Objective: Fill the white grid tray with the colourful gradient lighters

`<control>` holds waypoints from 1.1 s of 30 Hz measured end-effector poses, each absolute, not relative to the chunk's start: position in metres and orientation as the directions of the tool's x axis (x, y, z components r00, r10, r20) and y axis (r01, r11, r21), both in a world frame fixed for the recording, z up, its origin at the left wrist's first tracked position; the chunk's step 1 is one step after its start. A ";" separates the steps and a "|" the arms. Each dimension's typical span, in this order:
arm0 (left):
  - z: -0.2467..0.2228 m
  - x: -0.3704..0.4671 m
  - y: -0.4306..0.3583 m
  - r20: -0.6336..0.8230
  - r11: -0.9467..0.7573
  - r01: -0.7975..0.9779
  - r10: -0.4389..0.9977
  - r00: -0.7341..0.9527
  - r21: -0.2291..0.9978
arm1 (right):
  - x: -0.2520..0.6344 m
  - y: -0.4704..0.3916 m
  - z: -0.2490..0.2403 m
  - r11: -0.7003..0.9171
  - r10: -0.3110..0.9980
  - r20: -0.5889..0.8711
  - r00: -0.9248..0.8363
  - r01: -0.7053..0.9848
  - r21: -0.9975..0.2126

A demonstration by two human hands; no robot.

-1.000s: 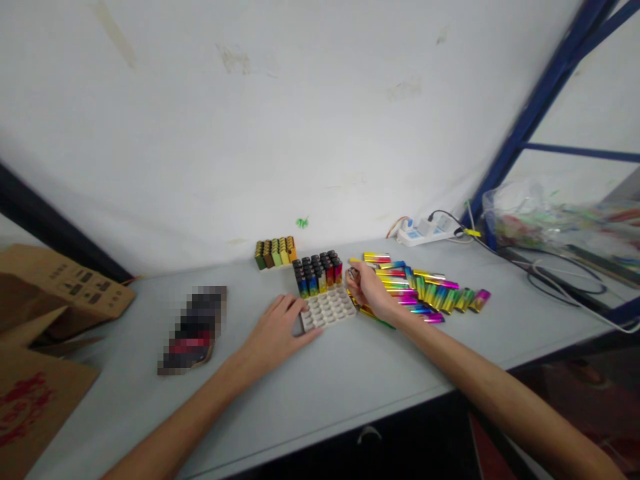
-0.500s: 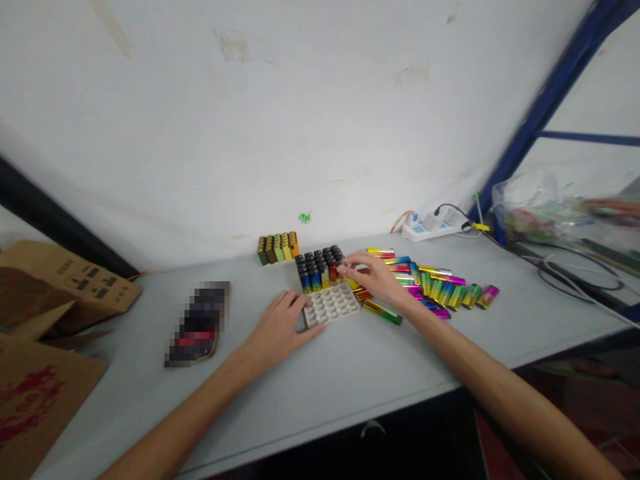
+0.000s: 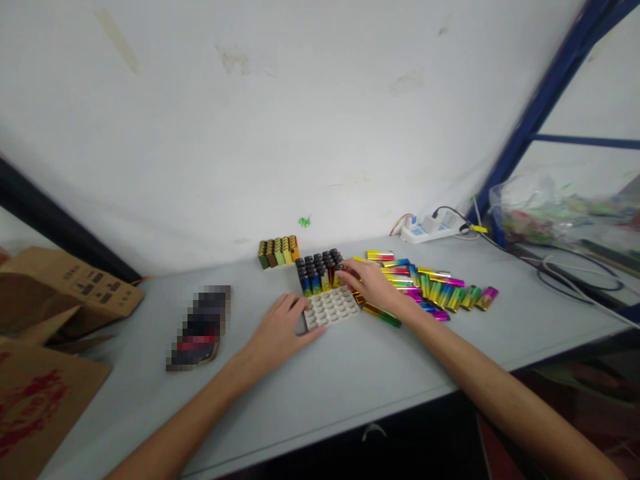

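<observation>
A white tray [image 3: 332,309] with rows of small sockets lies on the table. Upright black-topped lighters [image 3: 316,283] with shiny coloured bodies fill its back rows, while the front sockets are bare. My left hand [image 3: 283,325] grips the tray's left front corner, fingers on the side and thumb along the front edge. At the right end of the front lighter row, my right hand [image 3: 369,283] pinches the top of a lighter; fingers partly hide it. Right of the tray lies a loose pile of shiny multicoloured tubes [image 3: 440,293], one green-gold tube [image 3: 381,315] nearest the tray.
Against the wall stands a block of upright green, brown and yellow pieces [image 3: 279,253]. A pixelated dark object [image 3: 201,327] lies left of my left hand. Cardboard boxes [image 3: 45,400] stand at far left. A white power strip [image 3: 431,228] with cables sits at the back right.
My right hand has moved slightly down and left at the lighter row. My left hand stays on the tray. The whole view has shifted a little.
</observation>
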State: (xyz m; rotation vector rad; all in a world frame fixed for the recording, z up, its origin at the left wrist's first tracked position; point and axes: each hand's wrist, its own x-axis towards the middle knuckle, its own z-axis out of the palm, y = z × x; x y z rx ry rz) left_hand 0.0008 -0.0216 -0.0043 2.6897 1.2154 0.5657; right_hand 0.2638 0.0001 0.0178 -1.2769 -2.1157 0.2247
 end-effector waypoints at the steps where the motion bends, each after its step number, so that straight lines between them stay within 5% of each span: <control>1: -0.004 0.001 -0.021 0.282 -0.664 0.694 0.747 0.602 0.278 | 0.263 0.001 0.017 0.520 0.837 0.434 -0.334 0.732 -0.440; 14: -0.007 0.001 -0.020 0.293 -0.656 0.692 0.754 0.587 0.300 | 0.249 -0.003 0.028 0.430 0.892 0.254 -0.373 0.873 -0.228; 23: -0.009 -0.001 -0.018 0.291 -0.666 0.678 0.746 0.599 0.311 | 0.338 0.011 0.027 0.401 0.880 0.395 -0.263 0.857 -0.323; 33: -0.010 -0.002 -0.018 0.308 -0.675 0.692 0.735 0.603 0.255 | 0.337 0.021 0.012 0.506 0.862 0.196 -0.467 0.814 -0.285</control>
